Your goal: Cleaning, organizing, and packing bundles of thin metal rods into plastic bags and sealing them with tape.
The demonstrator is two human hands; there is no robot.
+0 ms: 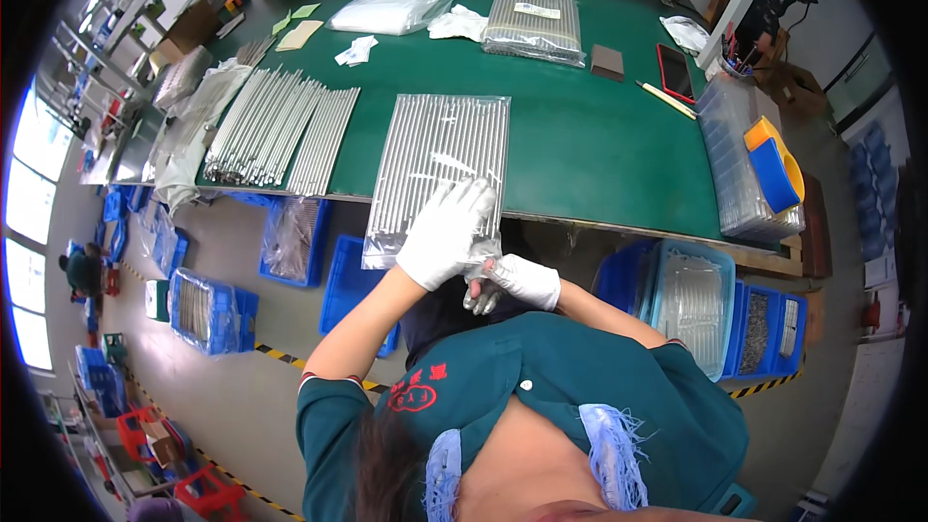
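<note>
Your left hand, in a white glove, lies at the centre of the frame with its fingers spread flat on the near end of a clear plastic bag of metal rods, pressing it down where it overhangs the table edge. Your right hand, also gloved white, sits just below and to the right of the left, its fingers closed on the bag's lower corner, which is bunched in the grip.

The bag itself lies lengthwise on the green table, running from centre frame up toward the middle, its rods side by side under the film.

To the left of it, loose metal rods lie fanned in rows on the table, beside crumpled clear film. At the top centre, another filled rod bag rests flat, with an empty clear bag to its left. A red-edged tablet lies toward the upper right.

Below the table edge, blue crates stand on the floor at left, and more blue bins at right.
</note>
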